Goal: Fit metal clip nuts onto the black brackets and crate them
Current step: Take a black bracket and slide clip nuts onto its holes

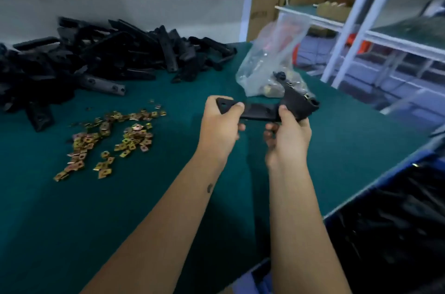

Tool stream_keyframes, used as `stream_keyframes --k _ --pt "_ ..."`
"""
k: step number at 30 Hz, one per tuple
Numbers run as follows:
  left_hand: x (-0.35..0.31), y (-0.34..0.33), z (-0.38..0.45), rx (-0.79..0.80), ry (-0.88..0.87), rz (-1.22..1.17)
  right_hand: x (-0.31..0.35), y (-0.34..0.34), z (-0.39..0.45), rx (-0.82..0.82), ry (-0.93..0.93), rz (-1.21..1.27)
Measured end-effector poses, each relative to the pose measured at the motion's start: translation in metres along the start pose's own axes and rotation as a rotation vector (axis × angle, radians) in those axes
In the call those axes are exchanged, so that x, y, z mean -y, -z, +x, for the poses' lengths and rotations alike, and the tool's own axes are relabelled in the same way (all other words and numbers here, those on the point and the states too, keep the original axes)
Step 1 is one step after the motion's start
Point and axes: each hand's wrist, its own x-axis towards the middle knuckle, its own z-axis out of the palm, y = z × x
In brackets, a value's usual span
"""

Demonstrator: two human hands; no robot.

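I hold one black bracket [258, 113] above the green table [168, 197], roughly level. My left hand [220, 125] grips its left end, thumb over the top. My right hand [287, 136] grips the middle, thumb on top. The bracket's right end [301, 103] carries small metal clip nuts, one near the tip. Loose gold-coloured clip nuts [113, 139] lie scattered on the table to the left. A big pile of black brackets [96, 60] covers the far left of the table. A blue crate [395, 216] with black brackets inside stands at the lower right.
A clear plastic bag [272, 57] with small parts stands just beyond the held bracket. White shelving [361, 28] and cardboard boxes [267, 4] rise at the back right. The table's right edge runs diagonally beside the crate.
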Motion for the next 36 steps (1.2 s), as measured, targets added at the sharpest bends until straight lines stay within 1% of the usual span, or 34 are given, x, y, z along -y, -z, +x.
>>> stream_keyframes --k 3,5,7,10,13,16,19,21,23,25,28,32,34,36 --pt "0.007 -0.069 -0.030 0.131 0.030 -0.013 0.037 0.056 0.018 -0.172 0.107 -0.001" --pt "0.019 -0.110 -0.060 0.243 0.034 0.031 0.061 0.104 0.024 -0.305 0.159 -0.029" --pt "0.035 -0.146 -0.099 0.391 0.040 0.103 0.082 0.159 0.026 -0.461 0.172 -0.046" --pt "0.061 -0.186 -0.150 0.619 0.129 0.074 0.106 0.233 0.025 -0.631 0.146 -0.097" --pt "0.078 -0.206 -0.178 0.798 0.246 0.092 0.127 0.282 0.022 -0.672 0.205 -0.228" --pt "0.087 -0.210 -0.185 0.934 0.246 0.146 0.151 0.312 0.020 -0.667 0.287 -0.415" --pt "0.090 -0.210 -0.181 1.060 0.278 0.239 0.174 0.336 0.023 -0.638 0.285 -0.614" --pt "0.094 -0.209 -0.178 1.080 0.299 0.307 0.185 0.353 0.028 -0.646 0.216 -0.826" --pt "0.098 -0.206 -0.177 1.069 0.318 0.347 0.188 0.366 0.032 -0.658 0.077 -1.050" --pt "0.102 -0.202 -0.178 1.061 0.337 0.370 0.187 0.373 0.034 -0.676 -0.050 -1.193" --pt "0.105 -0.198 -0.180 1.078 0.364 0.390 0.187 0.369 0.038 -0.718 -0.130 -1.283" --pt "0.104 -0.191 -0.177 1.086 0.382 0.398 0.184 0.356 0.043 -0.780 -0.171 -1.368" --pt "0.103 -0.186 -0.173 1.064 0.378 0.393 0.179 0.353 0.043 -0.824 -0.166 -1.400" --pt "0.102 -0.182 -0.168 1.031 0.361 0.391 0.172 0.349 0.041 -0.899 -0.097 -1.419"
